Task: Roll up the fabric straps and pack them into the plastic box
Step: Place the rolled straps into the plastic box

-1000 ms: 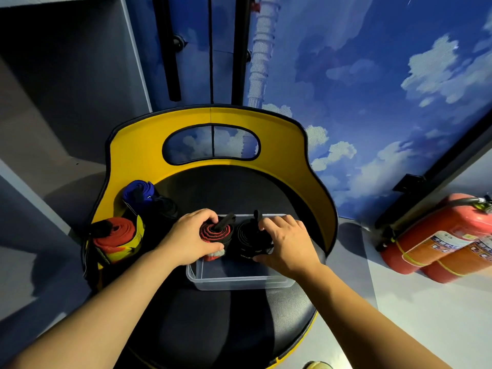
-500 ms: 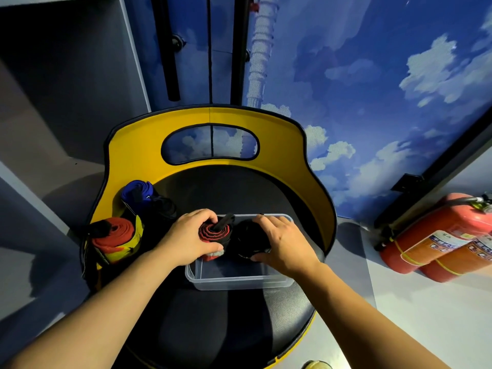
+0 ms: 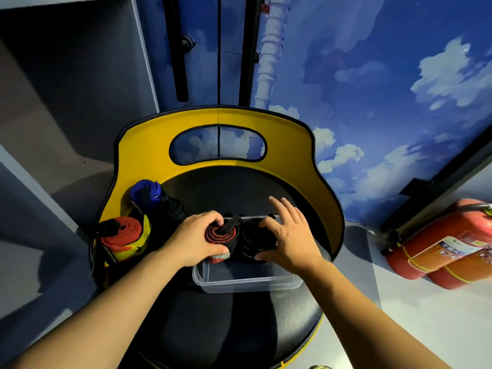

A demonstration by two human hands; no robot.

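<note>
A clear plastic box (image 3: 247, 280) stands on a black chair seat (image 3: 226, 326). Two rolled straps stand upright in its far half: a red-and-black roll (image 3: 222, 239) on the left and a black roll (image 3: 257, 242) on the right. My left hand (image 3: 190, 242) wraps around the red-and-black roll. My right hand (image 3: 288, 235) rests against the black roll with thumb and palm, fingers spread and lifted. Left of the box lie a red-and-yellow roll (image 3: 123, 238), a blue roll (image 3: 145, 191) and a black roll (image 3: 173, 209).
The chair has a yellow curved backrest (image 3: 218, 117) close behind the box. Two red fire extinguishers (image 3: 447, 249) lie on the floor to the right. A grey wall panel (image 3: 66, 89) stands to the left, a sky-painted wall behind.
My right hand has opened, its fingers lifting off the top of the black roll and spreading. My left hand stays wrapped on the red-and-black roll.
</note>
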